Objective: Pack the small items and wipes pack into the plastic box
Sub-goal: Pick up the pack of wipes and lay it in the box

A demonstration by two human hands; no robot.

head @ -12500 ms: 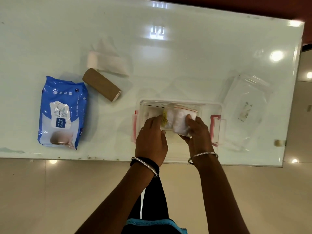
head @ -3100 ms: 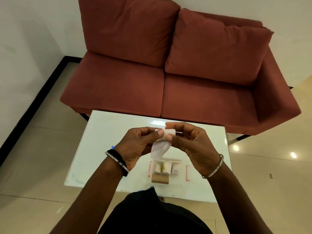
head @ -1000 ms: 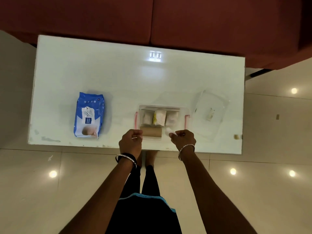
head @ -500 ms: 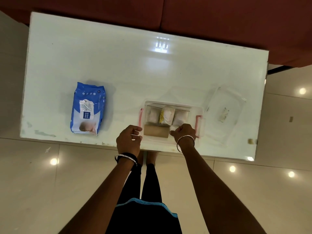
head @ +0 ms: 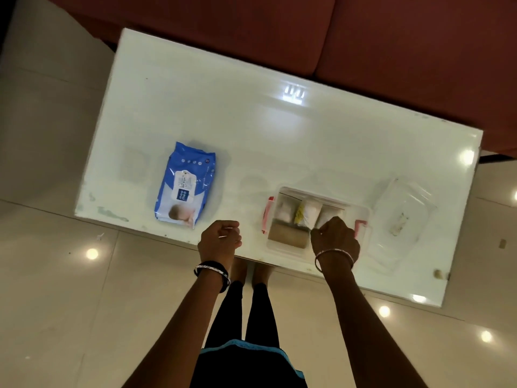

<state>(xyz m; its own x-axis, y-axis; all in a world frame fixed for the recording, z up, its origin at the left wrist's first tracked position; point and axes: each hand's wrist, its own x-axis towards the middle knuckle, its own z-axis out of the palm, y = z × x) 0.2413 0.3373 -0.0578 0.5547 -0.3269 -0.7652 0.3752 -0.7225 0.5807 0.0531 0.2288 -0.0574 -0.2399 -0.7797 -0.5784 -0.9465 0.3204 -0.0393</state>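
The clear plastic box (head: 285,250) with pink side handles stands near the table's front edge. It holds a brown cardboard roll (head: 288,236) along its near side and three small clear bags (head: 306,212) in a row behind. My right hand (head: 334,238) reaches down into the box's near right corner, fingers bunched on a white folded strip that is almost wholly hidden under them. My left hand (head: 221,239) hovers as a loose fist, holding nothing, over the table edge left of the box. The blue wipes pack (head: 186,186) lies flat on the table further left.
The box's clear lid (head: 402,219) lies on the white glass table (head: 279,141) right of the box. A small beige object (head: 437,273) sits at the near right corner. A red sofa (head: 391,51) runs along the far side. My legs stand on the tiled floor.
My right hand has pushed deeper into the box's near right corner with the white strip. My left hand has drawn away from the box to the left. The view has tilted.
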